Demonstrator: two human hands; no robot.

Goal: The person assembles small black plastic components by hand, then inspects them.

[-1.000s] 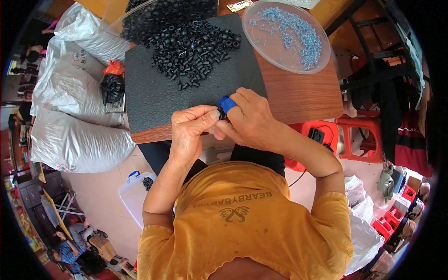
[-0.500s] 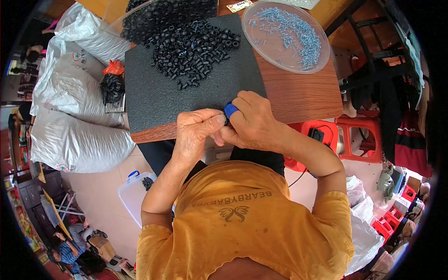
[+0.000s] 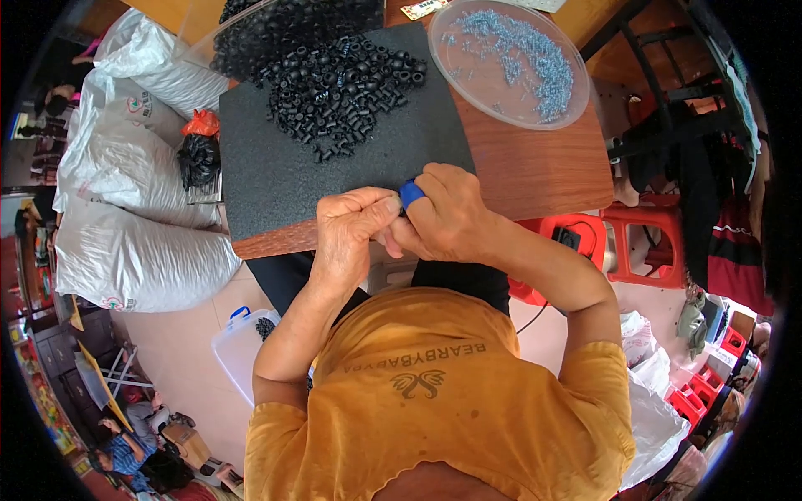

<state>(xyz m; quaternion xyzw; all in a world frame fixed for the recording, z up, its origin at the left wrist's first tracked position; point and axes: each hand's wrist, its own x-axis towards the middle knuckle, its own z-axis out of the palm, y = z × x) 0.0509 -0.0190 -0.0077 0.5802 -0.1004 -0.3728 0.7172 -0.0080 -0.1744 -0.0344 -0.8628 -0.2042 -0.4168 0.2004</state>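
My left hand (image 3: 357,221) and my right hand (image 3: 449,209) meet at the near edge of the dark mat, fingertips pressed together. Both are closed in a pinch around a small black piece, of which just a dark sliver shows; the fingers hide the rest. A blue band (image 3: 411,194) wraps a finger of my right hand. Beyond my hands, a heap of small black plastic parts (image 3: 338,96) lies on the black mat (image 3: 276,188). Small bluish metal springs or screws (image 3: 551,88), too small to tell which, lie in a round clear lid (image 3: 468,88) at the far right.
A clear container of more black parts (image 3: 292,37) stands behind the heap on the wooden table (image 3: 543,175). Full white sacks (image 3: 142,250) lean at the left. Red plastic stools (image 3: 643,246) stand at the right. A clear plastic bin (image 3: 234,346) is on the floor.
My hands stay pinched together in nearly the same spot, with only a slight shift of the fingers. The whole view has shifted a little; the heap and the lid look unchanged.
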